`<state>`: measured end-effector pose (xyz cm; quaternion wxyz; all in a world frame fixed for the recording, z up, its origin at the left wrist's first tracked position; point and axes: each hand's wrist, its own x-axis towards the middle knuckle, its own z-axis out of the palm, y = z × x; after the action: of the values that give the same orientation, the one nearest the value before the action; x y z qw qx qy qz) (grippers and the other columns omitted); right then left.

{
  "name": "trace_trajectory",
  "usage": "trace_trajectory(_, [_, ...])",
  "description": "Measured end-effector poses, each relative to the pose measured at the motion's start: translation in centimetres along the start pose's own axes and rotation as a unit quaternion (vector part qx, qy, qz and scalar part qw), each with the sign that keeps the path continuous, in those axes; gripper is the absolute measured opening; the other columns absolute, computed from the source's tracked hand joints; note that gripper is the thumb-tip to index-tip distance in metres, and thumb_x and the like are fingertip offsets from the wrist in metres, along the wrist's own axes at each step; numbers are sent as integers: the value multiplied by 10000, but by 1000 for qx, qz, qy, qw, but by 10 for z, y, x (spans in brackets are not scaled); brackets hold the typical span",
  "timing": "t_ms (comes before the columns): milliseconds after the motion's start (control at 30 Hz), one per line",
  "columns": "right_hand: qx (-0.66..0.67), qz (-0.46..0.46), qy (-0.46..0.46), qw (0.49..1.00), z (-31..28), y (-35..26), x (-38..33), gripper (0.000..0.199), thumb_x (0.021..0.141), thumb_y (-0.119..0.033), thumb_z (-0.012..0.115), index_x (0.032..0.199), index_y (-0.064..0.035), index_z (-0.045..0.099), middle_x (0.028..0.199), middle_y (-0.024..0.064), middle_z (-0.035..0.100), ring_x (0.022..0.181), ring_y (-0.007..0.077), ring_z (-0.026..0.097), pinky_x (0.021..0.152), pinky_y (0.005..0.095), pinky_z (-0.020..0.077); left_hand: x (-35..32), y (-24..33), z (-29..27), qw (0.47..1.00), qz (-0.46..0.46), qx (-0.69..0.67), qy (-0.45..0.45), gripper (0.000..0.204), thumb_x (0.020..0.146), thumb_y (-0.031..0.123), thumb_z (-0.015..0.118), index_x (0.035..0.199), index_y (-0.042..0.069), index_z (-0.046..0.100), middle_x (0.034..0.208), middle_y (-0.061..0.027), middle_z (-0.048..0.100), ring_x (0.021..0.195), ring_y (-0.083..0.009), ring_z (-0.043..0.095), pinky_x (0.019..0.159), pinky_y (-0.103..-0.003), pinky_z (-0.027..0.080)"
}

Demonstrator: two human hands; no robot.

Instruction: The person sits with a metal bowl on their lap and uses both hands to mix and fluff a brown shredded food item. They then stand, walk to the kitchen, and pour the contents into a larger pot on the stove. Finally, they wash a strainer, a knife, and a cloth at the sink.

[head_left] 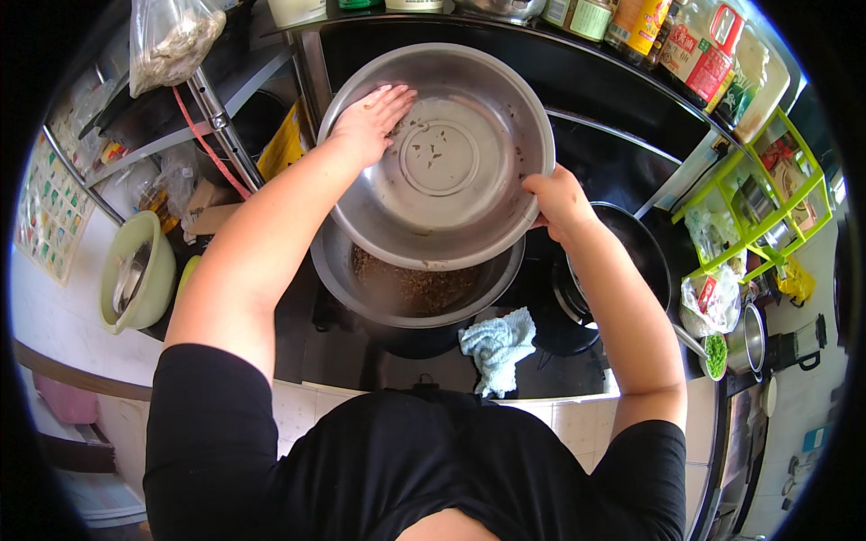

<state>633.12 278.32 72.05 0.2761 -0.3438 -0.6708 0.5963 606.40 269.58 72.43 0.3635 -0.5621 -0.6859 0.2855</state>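
Note:
A wide stainless steel basin (451, 203) is tilted above a second metal basin (336, 287), with a few dark scraps stuck to its inside. My right hand (561, 203) grips its right rim, thumb on the inner side. Against the upper left inner wall lies my left hand (372, 122), its fingers stretched out flat. The lower basin contains a heap of small brown bits (415, 281), partly hidden by the tilted basin. Below it, a crumpled light blue cloth (499, 350) lies on the black stove top.
A dark pan (645, 257) stands right of the basins. Bottles and jars (631, 36) line the back ledge. A green rack (762, 203) is at the right, near a bowl of chopped greens (714, 356). A pale green bowl (135, 270) stands left.

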Motion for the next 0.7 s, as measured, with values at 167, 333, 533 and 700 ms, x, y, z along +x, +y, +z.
trace_trajectory(167, [13,-38,62,997,-4,4,9,348,771,-52,468,1115,-7,496,866,145,607,649,229,620,485,335,514,-23,35,-36,922,3,-285,-263,623,920,376,358,1363,-47,241,1451,-178,191,1341,-292,205,1094,-363,179])
trace_trajectory(333, [17,-54,52,997,-9,-4,5,349,767,-31,462,1112,3,499,865,138,607,656,221,619,497,327,512,-20,18,-52,871,14,-471,-136,478,916,336,394,1333,104,375,1415,-145,288,1334,-300,215,1071,-404,247])
trace_trajectory(533, [32,-122,55,991,15,1,1,325,754,-32,487,1072,21,526,877,118,610,737,206,597,625,308,471,-16,34,-40,950,-101,-283,82,695,905,413,394,1401,0,135,1467,-198,74,1362,-322,87,1107,-428,116])
trace_trajectory(700, [43,-110,101,988,-2,5,0,315,750,-23,479,1056,32,530,904,123,616,846,209,583,773,303,451,-27,44,-65,856,124,-454,-214,656,897,392,417,1351,-51,249,1427,-237,191,1334,-310,208,1092,-381,201])
